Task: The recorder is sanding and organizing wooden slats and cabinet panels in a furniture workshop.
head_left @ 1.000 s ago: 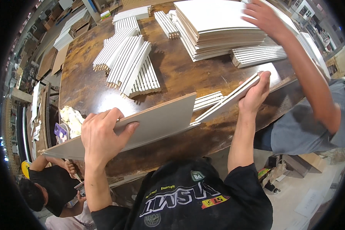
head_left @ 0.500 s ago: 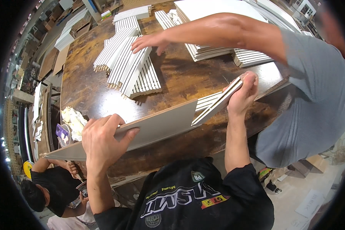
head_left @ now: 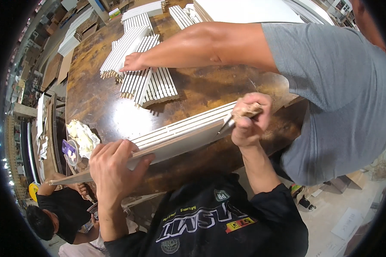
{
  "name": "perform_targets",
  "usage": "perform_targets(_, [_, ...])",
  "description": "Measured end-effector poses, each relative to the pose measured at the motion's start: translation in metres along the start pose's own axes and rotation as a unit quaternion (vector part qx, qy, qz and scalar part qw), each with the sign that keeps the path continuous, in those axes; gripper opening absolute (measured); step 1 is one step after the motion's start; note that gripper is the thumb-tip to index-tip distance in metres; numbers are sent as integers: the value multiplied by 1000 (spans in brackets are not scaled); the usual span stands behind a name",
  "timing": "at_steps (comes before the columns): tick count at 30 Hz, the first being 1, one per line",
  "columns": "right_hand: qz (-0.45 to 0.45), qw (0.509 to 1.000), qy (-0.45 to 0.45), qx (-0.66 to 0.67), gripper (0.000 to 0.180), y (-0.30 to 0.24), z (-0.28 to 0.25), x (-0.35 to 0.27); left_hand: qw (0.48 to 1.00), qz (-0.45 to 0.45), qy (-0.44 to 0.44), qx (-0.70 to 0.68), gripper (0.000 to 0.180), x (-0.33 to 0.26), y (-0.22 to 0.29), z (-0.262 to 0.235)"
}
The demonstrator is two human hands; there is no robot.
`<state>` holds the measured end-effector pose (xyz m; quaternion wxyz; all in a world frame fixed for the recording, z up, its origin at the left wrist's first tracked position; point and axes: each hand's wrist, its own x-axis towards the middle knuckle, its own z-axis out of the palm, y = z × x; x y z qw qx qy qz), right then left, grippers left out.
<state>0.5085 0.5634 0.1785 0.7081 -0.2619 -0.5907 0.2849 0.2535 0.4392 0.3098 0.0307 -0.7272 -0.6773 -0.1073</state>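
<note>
My left hand (head_left: 116,167) is closed over the upper edge of a long grey panel (head_left: 180,147), fingers on the far side and thumb on the near face. The panel stands tilted along the table's near side. Closed near the panel's right end, my right hand (head_left: 251,122) holds a narrow white strip (head_left: 227,125). Its raw brown end pokes out of my fist, and the rest is foreshortened and partly hidden by the fingers. Right behind the panel's top edge, several white strips (head_left: 188,124) lie side by side, reaching toward my right hand.
A co-worker's arm (head_left: 206,45) crosses the brown table (head_left: 201,88) from the right, its hand on stacked white strips (head_left: 128,47). White boards (head_left: 244,10) are piled at the back. A crumpled cloth (head_left: 82,138) and clear tub (head_left: 70,152) sit left. Another person (head_left: 62,210) works at lower left.
My right hand has moved left and nearer with the strip, now turned end-on. More strips show behind the panel. The co-worker's arm has reached farther left and their body leans in.
</note>
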Motion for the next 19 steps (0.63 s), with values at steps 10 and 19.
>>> perform_targets(10, [24, 1000, -16, 12, 56, -7, 9, -1, 998, 20, -41, -40, 29, 2, -2, -9])
perform_targets(19, [39, 999, -5, 8, 43, -12, -4, -2, 957, 122, -170, -199, 54, 71, 90, -7])
